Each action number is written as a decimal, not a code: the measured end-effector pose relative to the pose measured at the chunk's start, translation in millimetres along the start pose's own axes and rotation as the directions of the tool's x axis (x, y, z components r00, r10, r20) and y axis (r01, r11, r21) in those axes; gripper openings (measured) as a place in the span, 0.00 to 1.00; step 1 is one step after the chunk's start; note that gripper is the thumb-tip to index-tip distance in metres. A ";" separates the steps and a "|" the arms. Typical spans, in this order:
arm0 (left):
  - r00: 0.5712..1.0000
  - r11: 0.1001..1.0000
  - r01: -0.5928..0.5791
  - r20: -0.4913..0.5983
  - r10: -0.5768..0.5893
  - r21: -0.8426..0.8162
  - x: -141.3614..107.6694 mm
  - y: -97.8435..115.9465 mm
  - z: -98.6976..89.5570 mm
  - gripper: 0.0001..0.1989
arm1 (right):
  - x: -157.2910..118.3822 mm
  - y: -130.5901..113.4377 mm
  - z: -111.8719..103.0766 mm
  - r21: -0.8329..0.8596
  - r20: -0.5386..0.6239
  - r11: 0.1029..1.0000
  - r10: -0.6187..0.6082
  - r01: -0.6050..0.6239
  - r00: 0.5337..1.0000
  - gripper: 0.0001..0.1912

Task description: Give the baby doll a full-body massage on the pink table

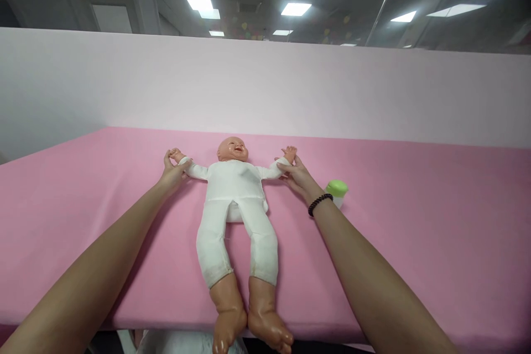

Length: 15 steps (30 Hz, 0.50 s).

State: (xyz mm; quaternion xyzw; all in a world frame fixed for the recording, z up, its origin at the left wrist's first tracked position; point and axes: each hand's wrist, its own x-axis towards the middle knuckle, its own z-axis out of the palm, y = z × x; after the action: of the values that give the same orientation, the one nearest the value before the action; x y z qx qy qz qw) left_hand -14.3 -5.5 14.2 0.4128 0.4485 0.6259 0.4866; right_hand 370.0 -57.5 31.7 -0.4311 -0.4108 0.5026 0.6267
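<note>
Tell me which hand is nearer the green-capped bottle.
Right. The right hand is just left of the green-capped bottle, holding the doll's arm. The left hand is much farther away, on the doll's opposite side from the bottle.

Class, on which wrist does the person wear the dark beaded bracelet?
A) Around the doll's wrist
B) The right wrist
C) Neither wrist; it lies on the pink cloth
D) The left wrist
B: the dark beaded bracelet circles the wrist behind the right hand, which holds the baby doll's sleeve.
</note>
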 end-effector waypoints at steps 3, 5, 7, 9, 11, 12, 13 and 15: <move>0.993 0.998 -0.028 -0.110 0.034 0.054 7.5 -3.6 -11.6 0.42 | 4.1 12.7 -3.1 0.064 -0.175 0.996 -0.048 0.060 0.983 0.45; 0.983 0.980 -0.062 -0.158 0.093 0.189 8.7 -4.3 -21.7 0.41 | 5.2 22.8 -4.6 0.024 -0.276 0.998 -0.057 0.066 0.960 0.45; 0.967 0.915 -0.098 -0.181 0.181 0.391 5.8 -2.4 -30.4 0.43 | 5.9 32.1 -4.6 -0.099 -0.367 0.992 -0.103 0.071 0.924 0.43; 0.956 0.787 -0.118 -0.146 0.256 0.605 0.4 1.7 -35.8 0.42 | 6.4 38.6 -3.0 -0.253 -0.434 0.965 -0.180 0.072 0.883 0.42; 0.949 0.624 -0.099 -0.114 0.293 0.775 -5.4 6.2 -38.0 0.36 | 5.9 41.4 -0.5 -0.391 -0.462 0.918 -0.259 0.067 0.848 0.43; 0.948 0.546 -0.069 -0.116 0.296 0.835 -7.9 7.9 -38.3 0.33 | 5.0 41.3 0.8 -0.453 -0.467 0.890 -0.289 0.055 0.836 0.43; 0.948 0.482 -0.036 -0.123 0.294 0.876 -10.2 8.8 -38.3 0.31 | 3.6 40.5 2.2 -0.512 -0.465 0.858 -0.316 0.039 0.827 0.42; 0.950 0.403 0.004 -0.129 0.284 0.915 -15.1 8.3 -37.0 0.31 | -0.8 37.4 4.9 -0.618 -0.453 0.786 -0.345 -0.010 0.822 0.42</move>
State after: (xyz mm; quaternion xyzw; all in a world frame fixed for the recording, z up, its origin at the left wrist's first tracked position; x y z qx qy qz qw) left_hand -48.8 -27.2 11.6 0.5584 0.7385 0.3720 0.0667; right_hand 354.9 -53.1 -2.6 -0.6895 -0.3903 0.1440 0.5930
